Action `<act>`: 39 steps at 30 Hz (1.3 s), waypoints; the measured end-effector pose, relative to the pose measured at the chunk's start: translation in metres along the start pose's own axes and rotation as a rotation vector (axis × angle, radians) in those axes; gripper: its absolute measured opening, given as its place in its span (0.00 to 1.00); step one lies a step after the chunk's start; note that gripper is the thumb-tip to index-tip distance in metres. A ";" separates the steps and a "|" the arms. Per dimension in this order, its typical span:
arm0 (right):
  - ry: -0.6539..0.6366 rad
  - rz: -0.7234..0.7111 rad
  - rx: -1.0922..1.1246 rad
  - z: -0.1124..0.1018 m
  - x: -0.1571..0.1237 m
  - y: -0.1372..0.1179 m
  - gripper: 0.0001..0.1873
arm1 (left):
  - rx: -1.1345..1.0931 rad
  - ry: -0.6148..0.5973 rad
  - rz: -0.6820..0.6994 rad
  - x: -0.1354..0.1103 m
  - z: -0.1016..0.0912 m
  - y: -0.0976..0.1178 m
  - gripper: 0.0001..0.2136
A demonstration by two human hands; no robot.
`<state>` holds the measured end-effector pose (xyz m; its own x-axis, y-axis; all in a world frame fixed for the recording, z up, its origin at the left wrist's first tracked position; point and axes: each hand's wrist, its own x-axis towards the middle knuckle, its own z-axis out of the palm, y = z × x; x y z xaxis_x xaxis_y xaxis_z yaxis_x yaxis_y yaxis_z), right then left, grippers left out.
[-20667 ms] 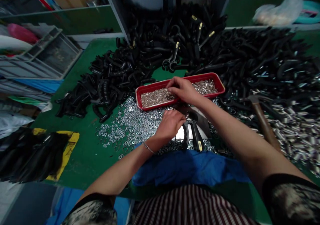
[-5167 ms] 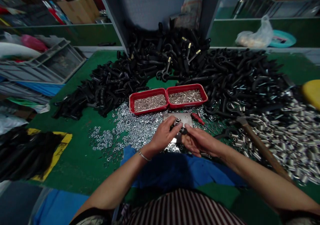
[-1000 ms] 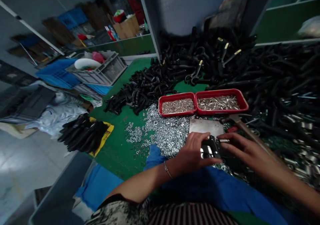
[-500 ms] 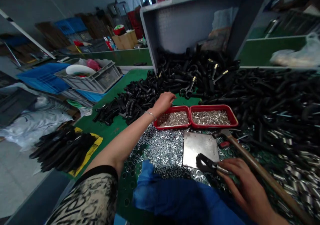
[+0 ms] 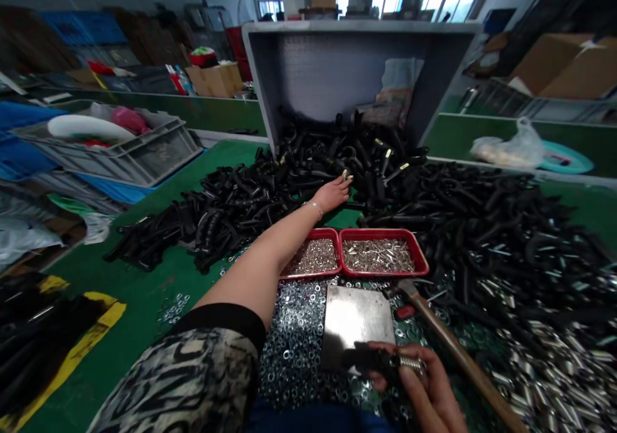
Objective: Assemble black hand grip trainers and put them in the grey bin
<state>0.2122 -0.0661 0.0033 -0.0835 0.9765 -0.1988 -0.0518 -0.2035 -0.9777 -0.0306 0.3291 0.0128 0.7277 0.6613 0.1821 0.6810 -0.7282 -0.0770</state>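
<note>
Count: red trays (image 5: 383, 232) 2; hammer (image 5: 457, 356) 1; steel plate (image 5: 359, 320) 1; grey crate (image 5: 144, 153) 1; black clamp (image 5: 376, 359) 1; black handles (image 5: 231, 208): heap, too many to count.

A black handle (image 5: 369, 360) with a silvery coil spring (image 5: 411, 363) at its end lies sideways in the right hand (image 5: 434, 397), while a heap of like black handles (image 5: 270, 185) sprawls across the table's (image 5: 144, 285) far side.

Black handles (image 5: 231, 208): plastic, semi-matt. Black part (image 5: 369, 359): same plastic, w/ shiny metal spring (image 5: 411, 363). Red trays (image 5: 380, 231): glossy plastic. Washers (image 5: 299, 330): bright plated metal. Plate (image 5: 359, 317): dull, smooth steel. Hammer handle (image 5: 463, 362): smooth wood. Table cover (image 5: 139, 285): green, matt.
</note>
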 end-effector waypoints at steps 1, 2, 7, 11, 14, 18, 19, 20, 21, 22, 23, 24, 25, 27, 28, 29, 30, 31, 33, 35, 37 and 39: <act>-0.004 0.046 0.040 -0.003 0.006 -0.002 0.13 | 0.009 0.000 0.013 -0.002 -0.002 0.001 0.12; -0.006 0.093 0.090 -0.005 0.013 -0.004 0.15 | 0.006 0.015 0.013 -0.006 -0.005 0.004 0.12; -0.053 0.310 0.321 -0.011 0.032 -0.011 0.19 | -0.280 0.377 -0.225 -0.046 -0.045 0.053 0.17; -0.060 0.335 0.267 -0.010 0.039 -0.008 0.22 | -0.954 0.378 -0.369 -0.115 -0.081 0.141 0.21; -0.035 0.216 0.003 -0.006 0.043 -0.007 0.25 | -1.573 0.165 -0.534 -0.165 -0.077 0.221 0.17; 0.045 -0.127 -0.424 0.000 0.042 -0.010 0.21 | -1.803 0.103 -0.805 -0.199 -0.052 0.291 0.23; 0.051 -0.186 -0.498 0.001 0.040 -0.011 0.19 | -1.767 0.107 -0.826 -0.203 -0.049 0.300 0.25; 0.041 -0.222 -0.555 0.001 0.038 -0.012 0.18 | -1.716 0.104 -0.836 -0.205 -0.048 0.306 0.27; 0.022 -0.238 -0.598 0.001 0.035 -0.013 0.16 | -1.665 0.097 -0.838 -0.207 -0.048 0.310 0.30; -0.001 -0.245 -0.628 0.001 0.032 -0.014 0.16 | -1.627 0.088 -0.835 -0.208 -0.049 0.313 0.32; -0.020 -0.252 -0.650 0.001 0.029 -0.015 0.15 | -1.605 0.080 -0.828 -0.209 -0.051 0.315 0.33; -0.030 -0.263 -0.669 0.001 0.027 -0.016 0.14 | -1.598 0.073 -0.819 -0.210 -0.053 0.317 0.33; -0.028 -0.277 -0.686 0.001 0.024 -0.017 0.14 | -1.599 0.069 -0.808 -0.211 -0.055 0.318 0.33; -0.014 -0.299 -0.717 0.001 0.021 -0.019 0.13 | -1.601 0.061 -0.793 -0.212 -0.057 0.322 0.31; -0.017 -0.304 -0.727 0.001 0.020 -0.019 0.13 | -1.593 0.054 -0.788 -0.212 -0.059 0.324 0.30; -0.026 -0.306 -0.733 0.001 0.019 -0.020 0.13 | -1.573 0.043 -0.783 -0.212 -0.060 0.326 0.28; -0.038 -0.308 -0.736 0.001 0.019 -0.019 0.13 | -1.544 0.032 -0.776 -0.211 -0.061 0.328 0.27; -0.047 -0.312 -0.735 0.001 0.018 -0.019 0.13 | -1.510 0.021 -0.767 -0.211 -0.062 0.330 0.26; -0.048 -0.328 -0.721 0.001 0.018 -0.017 0.13 | -1.445 0.022 -0.755 -0.209 -0.064 0.333 0.24; -0.031 -0.345 -0.694 0.001 0.017 -0.016 0.13 | -1.397 0.053 -0.763 -0.206 -0.065 0.335 0.22; -0.021 -0.349 -0.653 0.001 0.015 -0.015 0.13 | -1.335 0.079 -0.779 -0.205 -0.066 0.337 0.20; -0.031 -0.329 -0.612 0.002 0.013 -0.016 0.14 | -1.208 0.092 -0.800 -0.205 -0.066 0.337 0.18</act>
<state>0.2104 -0.0500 0.0160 -0.1886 0.9761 0.1080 0.4900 0.1888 -0.8510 0.0448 -0.0637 0.0141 0.1543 0.9756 -0.1563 0.3776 0.0880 0.9218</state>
